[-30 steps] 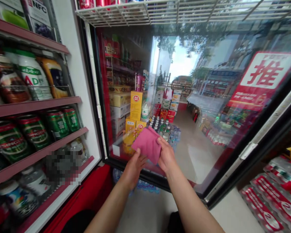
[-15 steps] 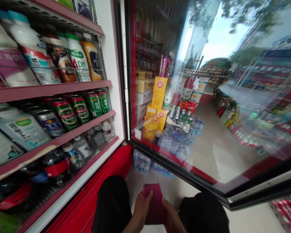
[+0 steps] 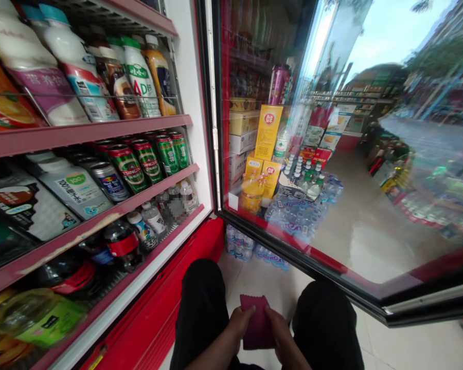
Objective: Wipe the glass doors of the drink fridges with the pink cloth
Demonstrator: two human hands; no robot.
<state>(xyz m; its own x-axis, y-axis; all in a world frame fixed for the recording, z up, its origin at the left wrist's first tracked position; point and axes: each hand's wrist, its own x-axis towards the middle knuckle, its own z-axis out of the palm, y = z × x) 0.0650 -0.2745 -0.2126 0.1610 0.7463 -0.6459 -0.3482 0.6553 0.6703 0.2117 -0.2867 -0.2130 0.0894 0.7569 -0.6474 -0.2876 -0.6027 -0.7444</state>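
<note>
A folded pink cloth point(image 3: 256, 322) is held low between my knees, near the bottom of the view. My left hand point(image 3: 239, 325) grips its left edge and my right hand point(image 3: 280, 329) grips its right edge, fingers closed on the fabric. Both hands sit above the pale floor, in front of the open drinks fridge. My legs in black trousers point(image 3: 200, 308) flank the hands.
The fridge's red shelves point(image 3: 100, 134) at left hold bottles and green cans point(image 3: 146, 159). Its glass door point(image 3: 332, 154) stands open to the right, with a black frame point(image 3: 301, 259) low across the view. Packs of water bottles point(image 3: 239, 245) lie on the floor under the door.
My hands and the cloth came down from the glass door to between my knees. The view turned left and down toward the fridge shelves.
</note>
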